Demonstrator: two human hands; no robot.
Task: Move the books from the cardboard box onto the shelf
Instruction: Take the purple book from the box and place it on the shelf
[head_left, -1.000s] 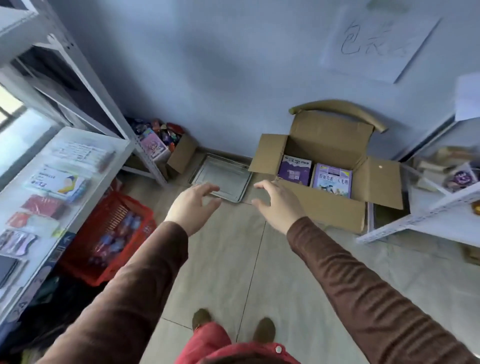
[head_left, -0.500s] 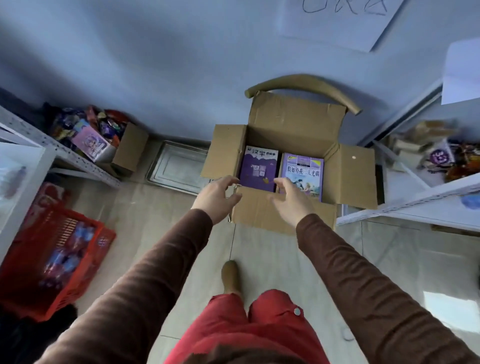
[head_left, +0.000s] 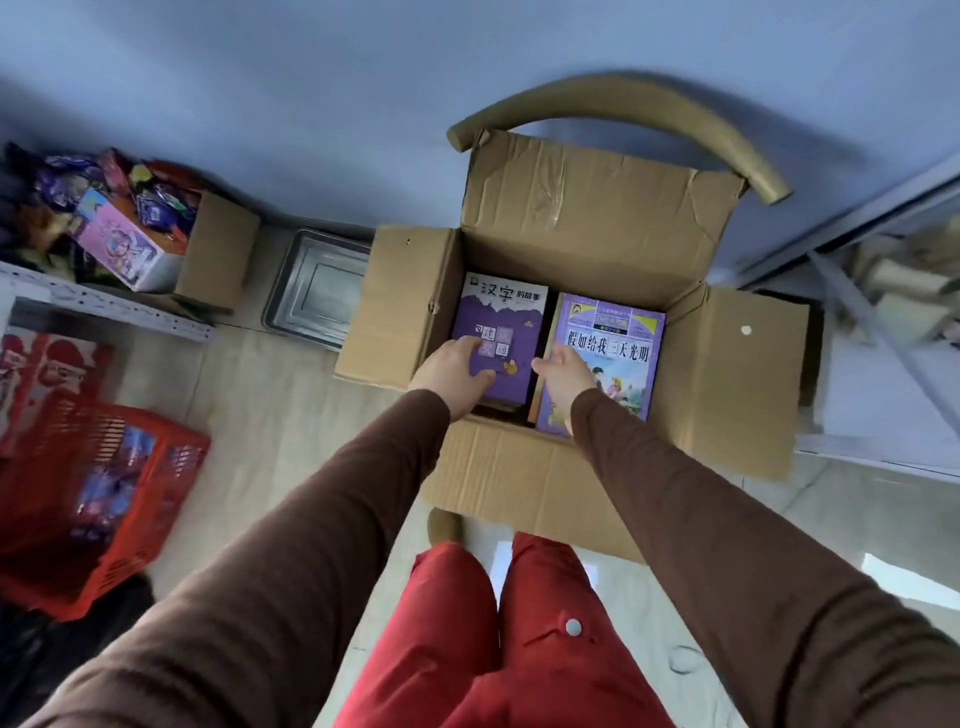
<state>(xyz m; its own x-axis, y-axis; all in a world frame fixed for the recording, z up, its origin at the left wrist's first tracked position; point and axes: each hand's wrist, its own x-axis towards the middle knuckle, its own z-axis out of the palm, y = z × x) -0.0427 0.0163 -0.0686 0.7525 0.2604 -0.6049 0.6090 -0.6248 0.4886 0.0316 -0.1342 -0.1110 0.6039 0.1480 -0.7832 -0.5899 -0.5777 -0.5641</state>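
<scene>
An open cardboard box (head_left: 524, 478) stands on the floor against the wall. Two stacks of books lie flat inside it. A dark purple book (head_left: 501, 322) tops the left stack and a light purple illustrated book (head_left: 618, 364) tops the right one. My left hand (head_left: 452, 371) lies on the near left part of the dark purple cover, fingers and thumb spread on it. My right hand (head_left: 563, 376) reaches down at the gap between the stacks, over the left edge of the light purple book, fingers loosely extended. A white metal shelf (head_left: 878, 395) stands right of the box.
A curved chair back (head_left: 623, 104) arcs behind the box. A metal tray (head_left: 317, 286) lies on the floor to its left. Further left are a small box of toys (head_left: 150, 244), another white shelf (head_left: 104, 306) and a red basket (head_left: 98, 499).
I have stepped closer and bent over the box. Both hands have gone from above its near flap down inside, onto the books.
</scene>
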